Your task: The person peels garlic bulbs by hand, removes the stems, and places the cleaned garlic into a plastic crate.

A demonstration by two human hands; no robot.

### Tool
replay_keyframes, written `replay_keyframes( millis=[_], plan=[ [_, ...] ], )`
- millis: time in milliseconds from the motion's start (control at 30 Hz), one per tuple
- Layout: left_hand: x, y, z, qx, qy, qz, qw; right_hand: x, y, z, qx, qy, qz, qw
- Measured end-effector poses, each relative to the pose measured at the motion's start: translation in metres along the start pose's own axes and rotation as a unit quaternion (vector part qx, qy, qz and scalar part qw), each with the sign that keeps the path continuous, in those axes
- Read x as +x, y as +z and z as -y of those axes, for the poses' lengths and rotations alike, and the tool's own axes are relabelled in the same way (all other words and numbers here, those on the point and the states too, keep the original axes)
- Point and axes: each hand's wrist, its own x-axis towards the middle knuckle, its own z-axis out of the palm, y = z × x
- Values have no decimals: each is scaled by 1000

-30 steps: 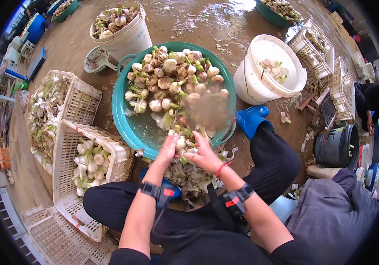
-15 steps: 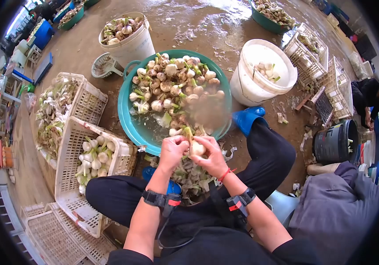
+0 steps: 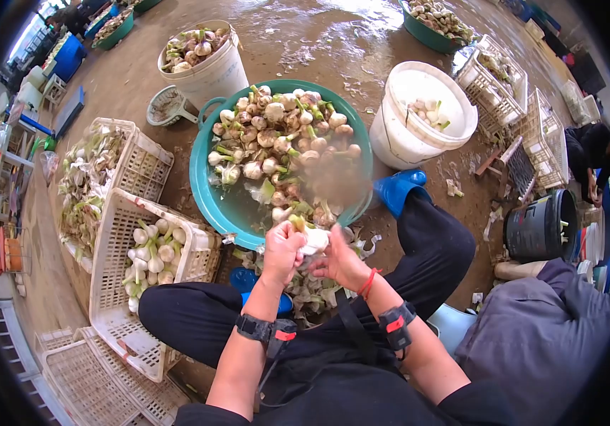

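Observation:
A white garlic bulb (image 3: 315, 242) with a short green-yellow stem is between my hands, over the near rim of a teal tub (image 3: 205, 206). My left hand (image 3: 283, 250) is closed on the bulb at its stem side. My right hand (image 3: 340, 261) is beside the bulb's right side, fingers partly spread, some hidden. Many unpeeled bulbs (image 3: 266, 137) fill the far part of the tub, where a blurred patch covers the right side. Peeled skins (image 3: 308, 284) lie below my hands.
White crates with peeled garlic (image 3: 154, 263) and skins (image 3: 88, 181) stand left. A white bucket of bulbs (image 3: 198, 50) is behind the tub; another white bucket (image 3: 418, 135) stands right, near a blue boot (image 3: 397, 192). A co-worker's hand (image 3: 594, 190) shows far right, near a black bucket (image 3: 532, 231).
My hands first reached to the tub's near edge, then came together on a bulb. Since then the bulb has tilted, its stem now leftward, and my right hand's fingers have loosened from it.

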Motion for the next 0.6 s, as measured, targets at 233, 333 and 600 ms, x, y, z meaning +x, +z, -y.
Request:
replay_keyframes(
  millis=[233, 333, 600],
  plan=[
    [2, -10, -15, -208, -94, 58, 972, -11, 5, 6, -168, -88, -78, 979],
    [9, -18, 14, -145, -9, 55, 988, -10, 7, 12, -19, -33, 31, 999],
    [1, 2, 7, 12, 96, -22, 995, 11, 1, 8, -90, -210, -168, 959]
  ],
)
